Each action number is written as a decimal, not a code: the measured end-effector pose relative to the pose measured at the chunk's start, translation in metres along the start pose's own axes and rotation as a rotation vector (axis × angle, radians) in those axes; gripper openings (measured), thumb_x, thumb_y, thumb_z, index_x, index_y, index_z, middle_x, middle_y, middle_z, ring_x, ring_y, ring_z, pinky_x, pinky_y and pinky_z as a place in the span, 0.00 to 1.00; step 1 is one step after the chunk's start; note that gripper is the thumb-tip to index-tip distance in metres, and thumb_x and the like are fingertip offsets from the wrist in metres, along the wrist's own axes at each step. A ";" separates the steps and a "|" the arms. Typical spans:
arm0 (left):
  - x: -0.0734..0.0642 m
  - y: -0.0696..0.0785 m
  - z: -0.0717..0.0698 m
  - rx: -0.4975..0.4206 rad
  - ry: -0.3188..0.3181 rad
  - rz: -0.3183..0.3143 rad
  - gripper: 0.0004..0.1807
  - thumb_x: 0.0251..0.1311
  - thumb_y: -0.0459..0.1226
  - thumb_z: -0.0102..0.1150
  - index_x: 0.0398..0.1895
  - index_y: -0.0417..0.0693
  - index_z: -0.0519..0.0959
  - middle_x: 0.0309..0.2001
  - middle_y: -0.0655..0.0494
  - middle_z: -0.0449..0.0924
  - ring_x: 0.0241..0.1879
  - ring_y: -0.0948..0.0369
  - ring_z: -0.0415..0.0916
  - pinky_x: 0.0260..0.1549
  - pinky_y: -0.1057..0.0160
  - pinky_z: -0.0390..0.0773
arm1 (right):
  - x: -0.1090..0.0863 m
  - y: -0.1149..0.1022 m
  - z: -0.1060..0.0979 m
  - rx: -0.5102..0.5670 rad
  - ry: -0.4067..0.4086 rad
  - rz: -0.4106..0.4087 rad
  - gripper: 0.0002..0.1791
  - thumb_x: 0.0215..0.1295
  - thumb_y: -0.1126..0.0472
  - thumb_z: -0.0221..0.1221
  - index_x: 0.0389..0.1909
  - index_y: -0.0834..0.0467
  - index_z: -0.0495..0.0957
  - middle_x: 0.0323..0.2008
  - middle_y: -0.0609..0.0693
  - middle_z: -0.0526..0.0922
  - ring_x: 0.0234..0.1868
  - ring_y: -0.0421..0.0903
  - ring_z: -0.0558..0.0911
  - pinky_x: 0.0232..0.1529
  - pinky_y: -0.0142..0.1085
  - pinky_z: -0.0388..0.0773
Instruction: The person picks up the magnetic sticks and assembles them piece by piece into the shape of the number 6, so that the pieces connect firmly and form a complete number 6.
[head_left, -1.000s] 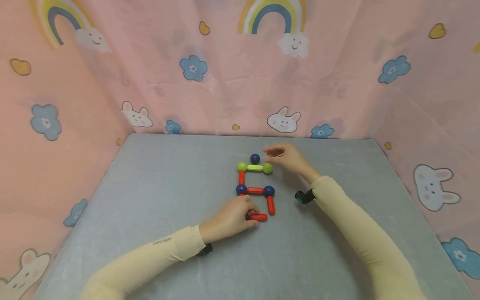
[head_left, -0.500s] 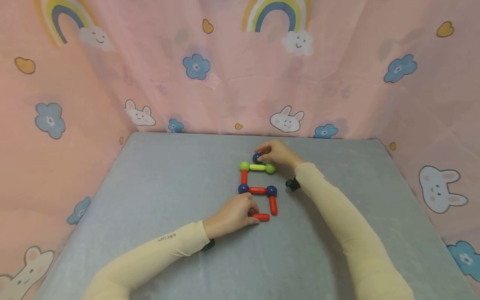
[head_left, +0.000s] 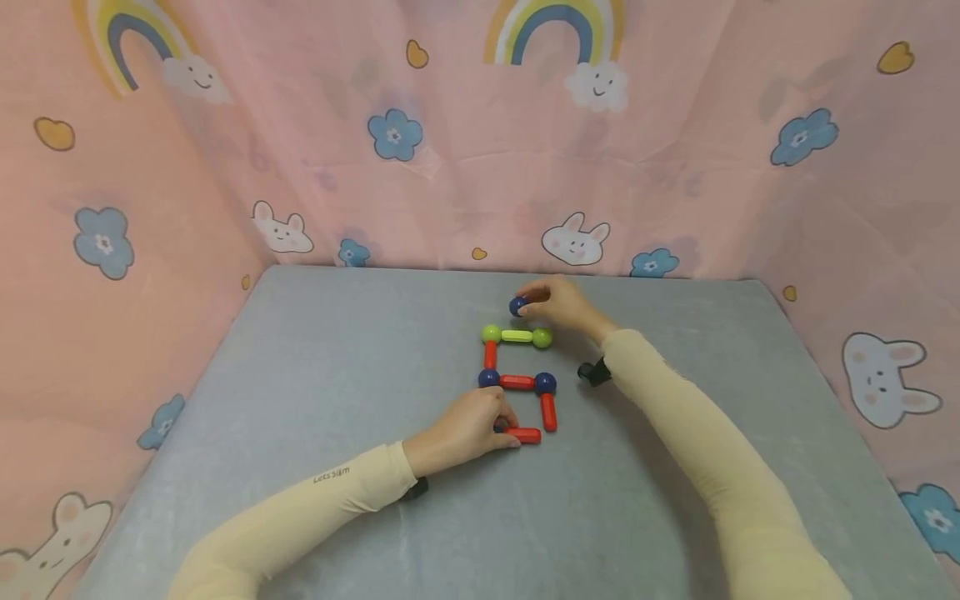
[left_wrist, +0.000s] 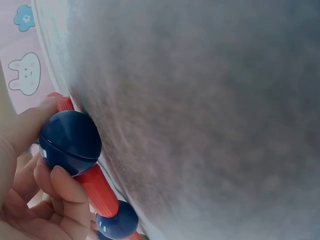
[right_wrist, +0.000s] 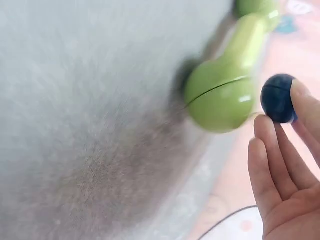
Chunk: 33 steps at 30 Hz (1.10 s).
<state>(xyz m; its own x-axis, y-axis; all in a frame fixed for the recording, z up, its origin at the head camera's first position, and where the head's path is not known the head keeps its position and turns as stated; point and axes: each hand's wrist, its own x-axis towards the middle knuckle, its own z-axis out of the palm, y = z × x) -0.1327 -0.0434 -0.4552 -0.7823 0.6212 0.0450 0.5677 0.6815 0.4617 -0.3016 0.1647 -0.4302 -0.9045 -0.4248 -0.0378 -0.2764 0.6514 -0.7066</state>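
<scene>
My right hand (head_left: 558,304) pinches a dark blue ball (right_wrist: 278,98) between thumb and fingertips, beyond the green end of a ball-and-stick figure. My left hand (head_left: 461,425) grips another dark blue ball (left_wrist: 70,142) at the figure's near left corner; in the head view the fingers mostly hide it. From that ball a red stick (head_left: 527,435) points right, its free end close to another red stick (head_left: 549,412). Two more blue balls (head_left: 545,383) join a red crossbar (head_left: 517,382). At the far end, a yellow-green stick (head_left: 517,336) links two green balls (head_left: 542,337).
The figure lies on a grey cloth-covered table (head_left: 337,350). A pink patterned curtain (head_left: 450,192) stands along the back and both sides. A dark wrist camera (head_left: 594,372) hangs beneath the right sleeve.
My right hand came in from the right, took the loose blue ball and raised it slightly away from the figure. The left hand kept its grip in the same place.
</scene>
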 end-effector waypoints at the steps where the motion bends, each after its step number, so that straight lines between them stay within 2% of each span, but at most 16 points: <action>1: 0.000 -0.001 0.000 0.002 0.001 0.000 0.12 0.52 0.46 0.75 0.36 0.51 0.89 0.30 0.62 0.76 0.26 0.71 0.68 0.25 0.76 0.67 | -0.004 -0.002 -0.002 0.001 0.013 -0.006 0.20 0.66 0.57 0.64 0.57 0.57 0.80 0.55 0.57 0.83 0.57 0.55 0.80 0.62 0.51 0.77; 5: 0.000 -0.002 0.000 0.001 -0.002 -0.002 0.12 0.52 0.47 0.74 0.36 0.51 0.89 0.29 0.62 0.75 0.25 0.70 0.67 0.24 0.76 0.66 | -0.031 -0.008 -0.010 0.004 0.035 -0.019 0.21 0.65 0.56 0.65 0.57 0.58 0.80 0.55 0.58 0.84 0.54 0.54 0.82 0.60 0.50 0.78; 10: 0.001 -0.001 -0.001 -0.010 -0.001 0.002 0.12 0.52 0.47 0.74 0.36 0.51 0.89 0.29 0.62 0.76 0.26 0.70 0.67 0.24 0.76 0.66 | -0.078 -0.004 -0.014 0.077 0.037 0.030 0.23 0.63 0.54 0.67 0.57 0.56 0.80 0.55 0.56 0.84 0.53 0.53 0.84 0.58 0.50 0.80; 14: 0.001 -0.001 0.000 -0.020 0.003 -0.007 0.12 0.50 0.46 0.75 0.35 0.51 0.89 0.30 0.62 0.77 0.26 0.70 0.67 0.25 0.75 0.66 | -0.115 0.001 -0.006 0.088 0.029 0.097 0.23 0.60 0.50 0.69 0.55 0.52 0.82 0.53 0.53 0.86 0.50 0.49 0.85 0.54 0.47 0.83; 20: 0.000 0.000 0.000 -0.037 0.002 -0.022 0.12 0.51 0.46 0.75 0.36 0.50 0.89 0.31 0.62 0.77 0.26 0.70 0.66 0.25 0.75 0.66 | -0.161 0.003 0.013 0.149 -0.027 0.120 0.23 0.58 0.52 0.70 0.54 0.56 0.82 0.50 0.55 0.86 0.45 0.45 0.86 0.47 0.37 0.84; 25: 0.000 0.000 0.001 -0.049 0.003 -0.011 0.12 0.51 0.45 0.75 0.36 0.51 0.89 0.29 0.61 0.76 0.25 0.70 0.65 0.24 0.75 0.65 | -0.184 0.004 0.030 0.240 -0.043 0.128 0.22 0.56 0.56 0.71 0.52 0.59 0.83 0.47 0.56 0.87 0.43 0.44 0.87 0.42 0.27 0.82; 33: 0.000 0.001 -0.003 -0.044 -0.001 0.008 0.12 0.50 0.46 0.75 0.36 0.52 0.90 0.27 0.61 0.75 0.25 0.70 0.65 0.23 0.75 0.64 | -0.195 0.004 0.051 0.318 -0.059 0.191 0.23 0.56 0.54 0.72 0.51 0.60 0.83 0.46 0.57 0.87 0.41 0.44 0.87 0.41 0.27 0.82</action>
<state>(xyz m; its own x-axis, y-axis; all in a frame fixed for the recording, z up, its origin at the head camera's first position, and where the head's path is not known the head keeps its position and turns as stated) -0.1326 -0.0434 -0.4521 -0.7778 0.6267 0.0481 0.5620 0.6592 0.4996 -0.1097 0.2183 -0.4613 -0.9070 -0.3566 -0.2241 0.0180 0.4988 -0.8665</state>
